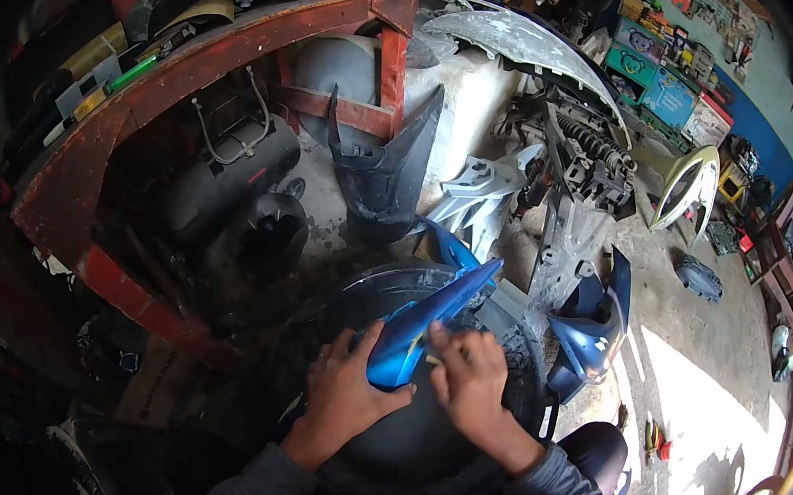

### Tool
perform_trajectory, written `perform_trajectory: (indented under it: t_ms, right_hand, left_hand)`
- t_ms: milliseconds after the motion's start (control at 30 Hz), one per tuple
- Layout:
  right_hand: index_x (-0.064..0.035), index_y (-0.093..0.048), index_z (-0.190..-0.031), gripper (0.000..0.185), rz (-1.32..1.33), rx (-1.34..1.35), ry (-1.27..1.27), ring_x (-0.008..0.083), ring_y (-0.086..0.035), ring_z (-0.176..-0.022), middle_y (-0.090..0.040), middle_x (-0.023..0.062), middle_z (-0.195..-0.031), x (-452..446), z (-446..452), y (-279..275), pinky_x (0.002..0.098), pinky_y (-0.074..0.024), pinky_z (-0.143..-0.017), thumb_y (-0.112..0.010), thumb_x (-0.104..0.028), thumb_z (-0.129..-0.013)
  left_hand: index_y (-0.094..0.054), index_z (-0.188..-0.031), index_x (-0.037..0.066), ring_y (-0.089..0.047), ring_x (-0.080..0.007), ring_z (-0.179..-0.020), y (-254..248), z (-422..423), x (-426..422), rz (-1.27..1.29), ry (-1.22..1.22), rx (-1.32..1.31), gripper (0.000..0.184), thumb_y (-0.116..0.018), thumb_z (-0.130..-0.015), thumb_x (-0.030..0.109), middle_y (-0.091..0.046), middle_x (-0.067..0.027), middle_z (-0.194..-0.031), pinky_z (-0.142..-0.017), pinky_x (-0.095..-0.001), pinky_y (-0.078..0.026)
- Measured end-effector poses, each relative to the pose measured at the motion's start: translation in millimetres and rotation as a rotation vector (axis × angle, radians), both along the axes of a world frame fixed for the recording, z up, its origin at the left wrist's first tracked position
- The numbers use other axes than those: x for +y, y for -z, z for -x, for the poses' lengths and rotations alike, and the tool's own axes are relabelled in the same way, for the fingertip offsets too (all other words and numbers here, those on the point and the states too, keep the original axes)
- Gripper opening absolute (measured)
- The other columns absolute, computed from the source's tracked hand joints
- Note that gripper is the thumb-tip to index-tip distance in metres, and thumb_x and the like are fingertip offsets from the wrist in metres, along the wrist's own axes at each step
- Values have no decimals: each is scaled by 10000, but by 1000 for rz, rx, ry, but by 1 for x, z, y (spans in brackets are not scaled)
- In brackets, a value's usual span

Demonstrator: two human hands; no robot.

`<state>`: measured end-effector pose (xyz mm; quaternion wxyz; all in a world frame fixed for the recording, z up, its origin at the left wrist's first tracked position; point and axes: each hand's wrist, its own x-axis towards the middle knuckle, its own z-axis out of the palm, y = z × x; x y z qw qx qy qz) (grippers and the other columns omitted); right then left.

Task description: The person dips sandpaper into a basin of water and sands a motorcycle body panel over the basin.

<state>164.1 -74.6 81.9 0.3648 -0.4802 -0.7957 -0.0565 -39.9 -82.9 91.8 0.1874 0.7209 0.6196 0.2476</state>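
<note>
My left hand (346,391) is closed around the lower end of a glossy blue motorcycle body panel (436,311), which tapers upward to a point. Against the panel's right edge, my right hand (472,377) has its fingers curled together. A small pale edge shows by those fingertips, too blurred to name. Both hands are above a large round black tub (375,474). Behind the held panel, a second blue panel (449,245) is at the tub's far rim, partly hidden.
A red workbench frame (186,51) stands at left, with a dark cylindrical tank (236,175) under it. Beyond the tub are a black plastic fender (379,184) and silver panels (482,199). Another blue fairing (589,328) lies right, near a motorcycle frame with a coil spring (589,150).
</note>
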Motion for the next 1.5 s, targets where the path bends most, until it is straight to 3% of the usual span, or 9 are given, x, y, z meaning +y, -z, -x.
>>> perform_trajectory:
  t_ms: [200,300,400,733,900,1067,1167,1233,1500]
  right_hand:
    - [-52,-705,-1341,593,29,-18,-83,278,-544,-825,-579,77,-928,-13,1,3,414,-451,-727,-760,-64,-750]
    - [-67,-702,-1356,642,17,-21,51,276,-549,-847,-574,78,-934,4,-9,11,420,-455,-717,-790,-132,-723]
    - [-92,-713,-1349,646,58,-16,-89,274,-544,-847,-563,61,-940,-17,6,10,421,-457,-729,-769,-108,-705]
    - [-145,-739,-1332,580,83,-56,28,277,-524,-843,-554,83,-967,0,-1,1,413,-432,-737,-753,-136,-752]
    - [-81,-653,-1395,629,230,45,-108,311,-641,-896,-535,153,-1098,-15,8,30,426,-583,-676,-788,-90,-780]
    - [-80,-622,-1448,642,340,164,-49,338,-639,-813,-508,175,-1088,-7,9,39,425,-568,-678,-711,3,-817]
    - [-53,-634,-1431,601,336,145,-82,329,-625,-819,-498,179,-1072,-7,13,38,413,-560,-690,-691,-2,-835]
    - [-63,-631,-1436,574,208,108,-15,316,-658,-881,-509,173,-1119,12,6,42,422,-592,-706,-711,-94,-868]
    - [-85,-649,-1421,482,258,140,39,328,-660,-883,-534,171,-1074,12,6,45,435,-577,-711,-721,-154,-950]
  left_hand:
    - [-492,-1539,160,-592,-476,-1215,2,-5,5,53,20,36,1019,-888,-665,503,-571,-248,-1385,-976,-606,-504]
    - [-489,-1542,163,-586,-475,-1223,5,-6,3,52,0,55,1023,-888,-663,503,-570,-249,-1379,-978,-608,-499]
    - [-483,-1546,169,-577,-474,-1231,8,-6,4,54,-6,69,1032,-891,-656,497,-567,-249,-1372,-977,-613,-495]
    - [-392,-1577,127,-550,-470,-1263,-2,-7,8,191,-97,184,1160,-917,-611,496,-514,-249,-1361,-984,-651,-478]
    - [-401,-1570,124,-552,-480,-1255,8,-9,14,224,-101,193,1167,-927,-599,501,-517,-246,-1356,-981,-659,-479]
    - [-408,-1563,121,-551,-484,-1263,15,-10,17,217,-123,190,1168,-932,-592,505,-516,-245,-1353,-978,-662,-480]
    - [-405,-1566,127,-543,-489,-1271,16,-9,17,237,-123,209,1164,-930,-597,501,-511,-245,-1355,-981,-670,-476]
    - [-401,-1572,134,-538,-497,-1272,16,-10,18,233,-132,180,1166,-930,-599,497,-504,-248,-1360,-983,-682,-468]
    - [-393,-1578,138,-539,-497,-1262,26,-11,13,240,-113,199,1174,-927,-600,506,-499,-245,-1353,-978,-704,-455]
